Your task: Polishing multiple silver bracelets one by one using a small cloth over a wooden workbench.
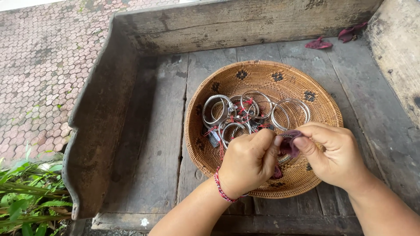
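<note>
Weathered grey wooden bench [153, 131] carries a round woven basket [227, 83]. Silver bangles [245, 114] with red tags lie piled at the basket's centre. Over its near rim, left hand [248, 161] and right hand [334, 155] both pinch a small purple cloth [290, 142], fingertips pressed together. Judgement: keep the cloth taut, and work above the basket so any dropped piece lands inside.

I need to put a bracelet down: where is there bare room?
Free: wooden planks left of the woven basket, and the basket's back rim. Crowded: silver bangles fill its middle; left hand and right hand cover its near side.
</note>
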